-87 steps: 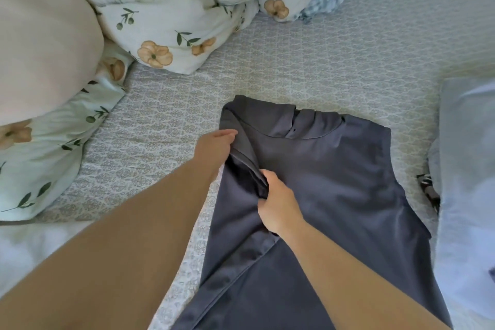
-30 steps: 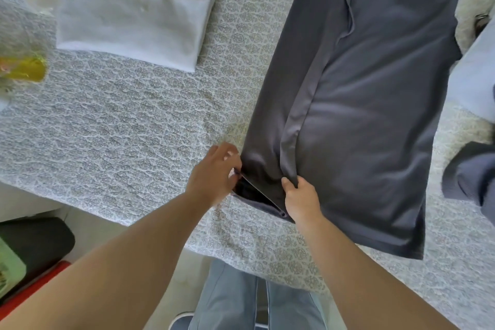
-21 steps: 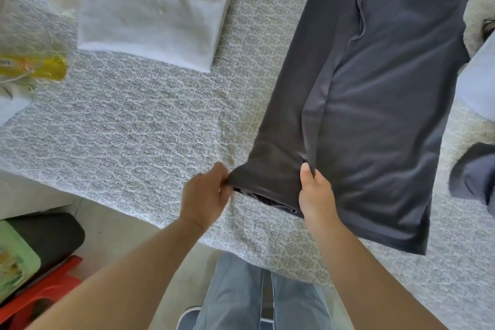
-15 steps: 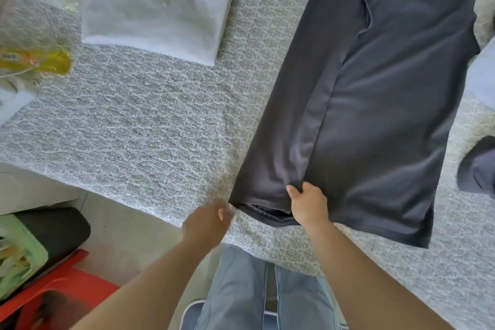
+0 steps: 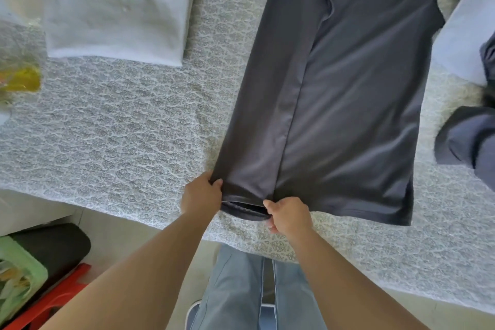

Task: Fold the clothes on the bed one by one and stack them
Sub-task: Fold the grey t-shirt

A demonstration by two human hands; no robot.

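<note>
Head view: a dark grey shirt (image 5: 345, 104) lies flat and lengthwise on a bed (image 5: 120, 136) covered in a pale grey patterned spread, its hem near the bed's edge and its upper part running out of frame at the top. The shirt's left side is folded inward, forming a long straight strip whose inner edge runs from the top down to the hem. The fabric is smooth, with a soft sheen and few creases.

The left hand (image 5: 202, 197) pinches the hem's outer left corner, thumb on top and fingers curled beneath. The right hand (image 5: 288, 215) grips the hem just beside it, at the foot of the fold line, fingers closed on the cloth. Between the two hands the hem gapes slightly, showing its layers. Both forearms reach up from the bottom of the frame.

A folded white garment (image 5: 117, 19) rests on the bed to the upper left, well apart from the shirt. More clothes (image 5: 468, 139) lie at the right edge.
</note>
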